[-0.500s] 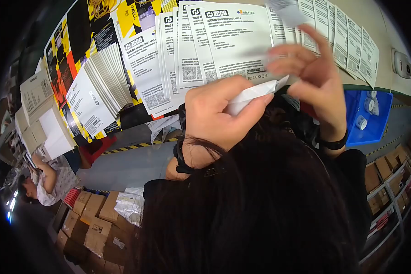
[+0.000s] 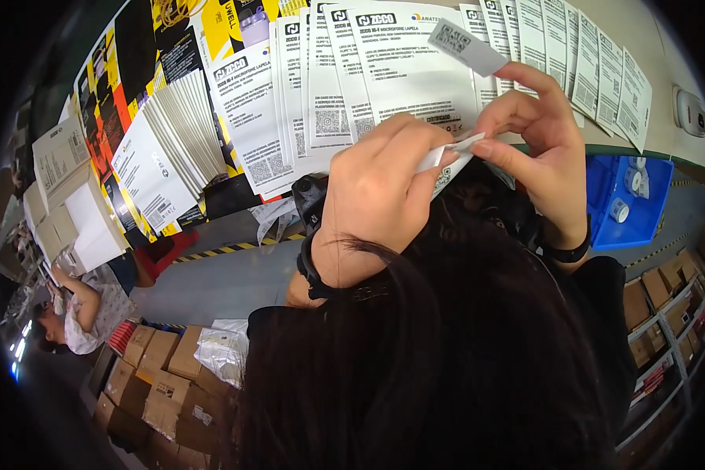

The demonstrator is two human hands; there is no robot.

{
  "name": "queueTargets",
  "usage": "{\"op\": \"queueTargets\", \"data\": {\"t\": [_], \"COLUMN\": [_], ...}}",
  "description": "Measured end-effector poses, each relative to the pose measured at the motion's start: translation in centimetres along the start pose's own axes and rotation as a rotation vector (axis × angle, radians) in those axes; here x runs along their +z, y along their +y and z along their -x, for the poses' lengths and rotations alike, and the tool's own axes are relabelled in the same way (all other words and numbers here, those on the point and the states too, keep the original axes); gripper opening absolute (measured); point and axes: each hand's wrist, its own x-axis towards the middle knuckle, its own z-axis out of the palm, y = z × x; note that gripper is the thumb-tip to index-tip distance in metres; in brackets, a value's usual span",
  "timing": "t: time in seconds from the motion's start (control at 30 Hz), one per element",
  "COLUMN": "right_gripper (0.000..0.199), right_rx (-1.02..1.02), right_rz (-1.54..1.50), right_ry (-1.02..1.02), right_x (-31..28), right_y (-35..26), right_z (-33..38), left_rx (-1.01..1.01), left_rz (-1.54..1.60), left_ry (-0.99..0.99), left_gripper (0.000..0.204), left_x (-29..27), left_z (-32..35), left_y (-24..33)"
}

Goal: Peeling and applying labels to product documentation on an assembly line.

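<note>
My left hand [image 2: 376, 200] is closed round a folded white label strip [image 2: 457, 161], part of it hidden behind the fingers. My right hand [image 2: 544, 149] pinches the strip's edge between thumb and fingers. A loose white sticker [image 2: 478, 55] with a printed square code clings to the tip of its raised index finger. Beyond both hands, overlapping white printed sheets [image 2: 407, 78] lie fanned across the table, and more narrow ones [image 2: 583, 63] overlap to the right.
A stack of white printed cards or flat boxes [image 2: 153, 176] stands on yellow-black packaging at the left. Beneath the table's right edge, a blue bin [image 2: 654, 204] holds label rolls. Cardboard boxes [image 2: 168, 395] are piled on the floor behind. Another person [image 2: 86, 313] works at far left.
My right hand has come down and left, its thumb and fingers now meeting the strip in my left hand. The sticker on its index finger has lowered slightly.
</note>
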Motion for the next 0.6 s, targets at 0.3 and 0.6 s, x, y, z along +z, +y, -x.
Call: {"op": "queueTargets", "data": {"t": [0.3,0.6], "right_gripper": [0.06,0.064], "right_rx": [-0.018,-0.418], "right_rz": [-0.201,-0.512], "right_ry": [0.127,-0.057], "right_x": [-1.2,0.6], "right_y": [-1.2,4.6], "right_z": [-1.5,-6.7], "left_rx": [-0.203,0.031], "left_rz": [0.142,-0.028], "left_ry": [-0.093,-0.253], "left_gripper": [0.011,0.009], "left_x": [-1.2,-0.1], "left_z": [-0.5,0.0], "left_y": [0.7,-2.4]}}
